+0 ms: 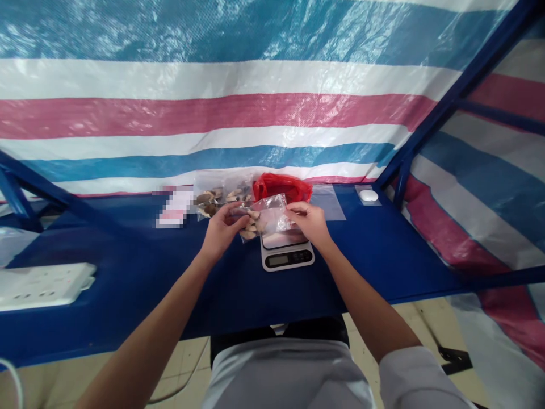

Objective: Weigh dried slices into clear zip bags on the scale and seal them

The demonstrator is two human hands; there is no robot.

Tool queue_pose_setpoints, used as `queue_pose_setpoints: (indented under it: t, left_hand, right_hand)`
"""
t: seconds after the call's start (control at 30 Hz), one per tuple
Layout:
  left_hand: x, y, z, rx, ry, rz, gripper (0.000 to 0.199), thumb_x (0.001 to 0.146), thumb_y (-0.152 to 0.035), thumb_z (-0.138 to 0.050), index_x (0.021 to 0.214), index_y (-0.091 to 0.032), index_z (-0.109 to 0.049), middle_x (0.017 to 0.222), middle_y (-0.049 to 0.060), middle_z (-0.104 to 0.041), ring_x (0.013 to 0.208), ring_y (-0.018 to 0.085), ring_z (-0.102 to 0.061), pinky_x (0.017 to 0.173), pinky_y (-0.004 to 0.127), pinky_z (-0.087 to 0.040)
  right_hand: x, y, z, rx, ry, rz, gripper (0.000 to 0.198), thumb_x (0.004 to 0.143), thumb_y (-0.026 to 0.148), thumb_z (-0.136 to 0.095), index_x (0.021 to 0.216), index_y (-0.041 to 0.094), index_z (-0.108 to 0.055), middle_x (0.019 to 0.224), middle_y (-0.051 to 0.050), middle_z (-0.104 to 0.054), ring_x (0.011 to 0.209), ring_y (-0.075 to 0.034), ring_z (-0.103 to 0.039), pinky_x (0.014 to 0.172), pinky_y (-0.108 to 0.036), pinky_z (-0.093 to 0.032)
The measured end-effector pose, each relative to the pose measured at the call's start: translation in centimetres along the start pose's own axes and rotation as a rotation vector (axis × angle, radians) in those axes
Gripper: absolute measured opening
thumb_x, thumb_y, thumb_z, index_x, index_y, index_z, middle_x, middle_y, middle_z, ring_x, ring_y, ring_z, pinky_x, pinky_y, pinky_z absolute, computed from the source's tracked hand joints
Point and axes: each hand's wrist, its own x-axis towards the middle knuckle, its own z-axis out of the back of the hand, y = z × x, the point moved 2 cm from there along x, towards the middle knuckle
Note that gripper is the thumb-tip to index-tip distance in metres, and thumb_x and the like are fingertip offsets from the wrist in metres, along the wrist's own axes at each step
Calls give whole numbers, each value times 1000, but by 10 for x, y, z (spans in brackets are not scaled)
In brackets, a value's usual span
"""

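Note:
A clear plastic bag (272, 216) with tan dried slices in its left end stretches between my two hands. My left hand (224, 225) is closed on the end with the slices. With pinched fingers, my right hand (310, 221) grips the bag's other end. Below the bag is a white digital scale (288, 257), its plate partly covered by the bag. Behind my left hand lie other clear bags of brownish dried slices (213, 196). An open red plastic bag (283, 186) stands just behind the scale.
A flat clear bag (330, 203) lies right of the red bag. Farther right, a white rounded object (368, 195) rests on clear plastic. A blurred paper (175, 207) and a white power strip (46, 287) are on the left. Blue frame bars (426, 130) and striped sheeting (213, 116) border the blue table.

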Motion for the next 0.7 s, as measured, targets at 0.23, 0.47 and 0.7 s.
queue_pose_setpoints:
  t: [0.23, 0.47, 0.7]
  left_hand:
    - [-7, -11, 6, 609, -119, -501, 31, 86, -38, -69, 111, -19, -71, 115, 11, -70, 102, 25, -67, 86, 37, -57]
    - [-1, -30, -29, 473, 171, -409, 26, 90, -38, -61, 99, -17, -73, 87, 6, -73, 69, 16, -65, 72, 28, -53]
    - [16, -30, -41, 37, 199, 71, 44, 83, -56, -66, 76, -13, -68, 72, 6, -70, 63, 16, -65, 63, 28, -54]
  right_hand:
    - [2, 7, -10, -52, 47, -69, 22, 75, 36, -74, 91, 22, -77, 85, -2, -77, 71, -19, -73, 59, -28, -62]
    - [-2, 24, -25, -163, 93, 123, 17, 81, 30, -70, 92, 22, -80, 83, -2, -79, 74, -19, -74, 71, -29, -62]
    - [-4, 33, -30, -349, 137, 345, 15, 87, 24, -67, 90, 25, -82, 92, -3, -80, 86, -21, -76, 82, -31, -58]
